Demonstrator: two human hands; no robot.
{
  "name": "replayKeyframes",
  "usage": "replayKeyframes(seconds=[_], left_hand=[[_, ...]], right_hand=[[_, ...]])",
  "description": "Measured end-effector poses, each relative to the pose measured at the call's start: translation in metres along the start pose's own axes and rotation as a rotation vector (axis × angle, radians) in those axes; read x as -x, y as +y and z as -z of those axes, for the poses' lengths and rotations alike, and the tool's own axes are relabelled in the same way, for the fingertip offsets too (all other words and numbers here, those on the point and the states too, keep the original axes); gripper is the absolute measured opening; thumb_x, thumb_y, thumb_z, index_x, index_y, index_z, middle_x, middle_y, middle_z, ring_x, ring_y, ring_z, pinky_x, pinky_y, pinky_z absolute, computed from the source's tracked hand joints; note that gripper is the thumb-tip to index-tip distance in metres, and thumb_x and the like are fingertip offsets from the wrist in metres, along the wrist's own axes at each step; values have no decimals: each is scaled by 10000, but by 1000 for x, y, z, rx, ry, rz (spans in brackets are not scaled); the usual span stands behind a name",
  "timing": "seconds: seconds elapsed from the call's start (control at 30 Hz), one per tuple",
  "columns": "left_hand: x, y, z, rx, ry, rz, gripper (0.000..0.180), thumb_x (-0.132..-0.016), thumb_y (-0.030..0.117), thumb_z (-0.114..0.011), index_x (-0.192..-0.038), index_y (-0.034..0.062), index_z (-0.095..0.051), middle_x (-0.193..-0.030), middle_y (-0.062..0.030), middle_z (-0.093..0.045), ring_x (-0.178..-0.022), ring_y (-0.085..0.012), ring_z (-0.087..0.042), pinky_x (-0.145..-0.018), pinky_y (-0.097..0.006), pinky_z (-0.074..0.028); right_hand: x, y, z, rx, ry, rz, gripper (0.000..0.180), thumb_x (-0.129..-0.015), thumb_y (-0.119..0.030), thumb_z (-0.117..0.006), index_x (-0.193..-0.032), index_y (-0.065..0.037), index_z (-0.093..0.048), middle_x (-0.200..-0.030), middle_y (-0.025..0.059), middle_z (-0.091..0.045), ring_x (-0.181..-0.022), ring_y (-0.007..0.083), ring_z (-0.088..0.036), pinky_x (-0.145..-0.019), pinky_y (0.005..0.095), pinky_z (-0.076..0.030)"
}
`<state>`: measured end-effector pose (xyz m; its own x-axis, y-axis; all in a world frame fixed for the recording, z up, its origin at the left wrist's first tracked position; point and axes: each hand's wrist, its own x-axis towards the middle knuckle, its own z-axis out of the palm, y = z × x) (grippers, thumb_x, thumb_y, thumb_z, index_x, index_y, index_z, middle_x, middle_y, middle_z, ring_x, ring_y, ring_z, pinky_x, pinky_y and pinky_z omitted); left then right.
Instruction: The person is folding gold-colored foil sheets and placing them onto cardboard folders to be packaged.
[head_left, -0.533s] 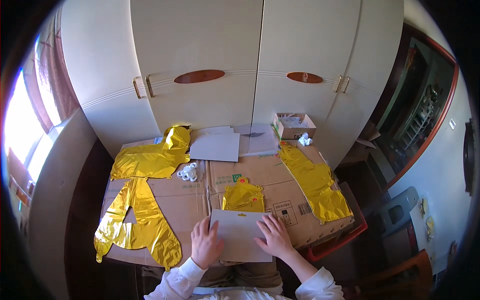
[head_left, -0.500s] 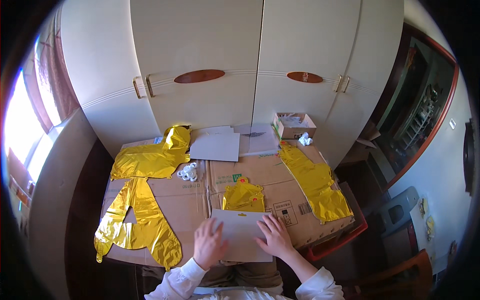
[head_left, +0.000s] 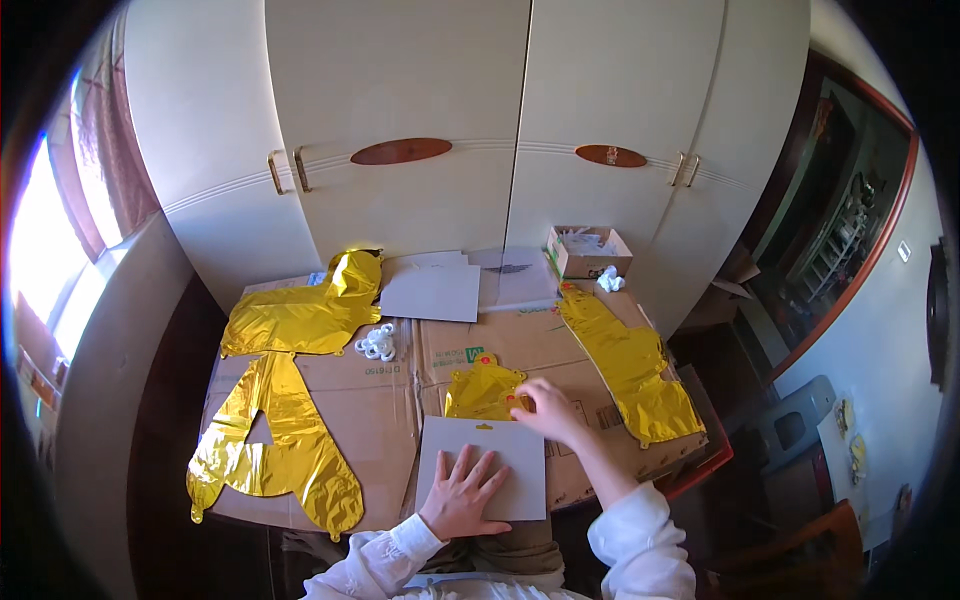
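Tall cream wardrobe with oval brown wooden handles (head_left: 500,150) fills the back of the view; bright window (head_left: 40,260) at far left, dark red-framed doorway (head_left: 850,220) at right. Below the wardrobe, a table covered in flattened brown cardboard sheets (head_left: 390,400), a red edge showing at its right corner. On the cardboard, largest first: a gold foil letter-shaped balloon, deflated (head_left: 275,440), at the near left; a second crumpled gold foil balloon (head_left: 305,315) just behind it; a long gold foil balloon strip (head_left: 630,365) along the right side. At the far edge, a stack of pale grey card sheets (head_left: 440,292) with a clear plastic sleeve beside it, then a small open cardboard box (head_left: 588,250) with a crumpled white wad (head_left: 609,282) just in front. A cluster of white plastic rings (head_left: 378,342) sits between the crumpled balloon and the grey sheets. Near edge, centre: a grey rectangular card backing with a hang slot (head_left: 485,465), lying flat. Left hand (head_left: 462,492) rests on it, palm down, fingers spread open. Just beyond the card, touching its far edge, a small folded gold foil balloon (head_left: 483,390). Right hand (head_left: 548,408) is curled at that balloon's near right corner, fingertips pinching its edge. White sleeves at bottom.
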<state>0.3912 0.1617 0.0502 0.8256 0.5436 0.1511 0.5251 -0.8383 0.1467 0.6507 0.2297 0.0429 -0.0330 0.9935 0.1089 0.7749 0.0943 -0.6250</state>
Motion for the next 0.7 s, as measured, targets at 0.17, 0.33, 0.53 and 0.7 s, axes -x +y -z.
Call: replayKeyframes(seconds=[0.17,0.33,0.53,0.7], left_hand=[[-1,-1,-2,-4,-12,16,934,-681,717,-666,-1441,215,-456,-1489,-157,-407,-1382,-460,-325,-1020,-749,-237],[0,-3,-3,24,-8,27,920,-680,694,-684,-1437,223,-458,-1493,-150,-402,-1390,-455,-312,-1020,-752,-234],[0,-4,-4,21,-29,30,910,-704,725,-647,-1445,235,-451,-1496,-148,-397,-1394,-459,-296,-1043,-751,-205],[-1,-3,-4,17,-9,25,896,-704,719,-645,-1435,232,-463,-1498,-142,-397,-1393,-454,-299,-1030,-752,-219]], right_hand=[[-65,8,-6,41,-49,-100,607,-731,-344,-800,-1196,-37,-558,-1230,212,-567,-1200,368,-522,-1002,419,-449],[-91,12,-10,25,-193,-191,712,-691,-329,-832,-1258,-27,-526,-1260,224,-577,-1181,346,-552,-995,403,-455],[-88,5,7,-73,-383,-191,410,-769,-277,-786,-1028,29,-698,-993,200,-719,-924,279,-684,-839,387,-514],[-59,-5,17,-105,-232,-68,342,-853,-317,-704,-1022,-19,-693,-919,202,-711,-852,287,-698,-772,391,-525]])
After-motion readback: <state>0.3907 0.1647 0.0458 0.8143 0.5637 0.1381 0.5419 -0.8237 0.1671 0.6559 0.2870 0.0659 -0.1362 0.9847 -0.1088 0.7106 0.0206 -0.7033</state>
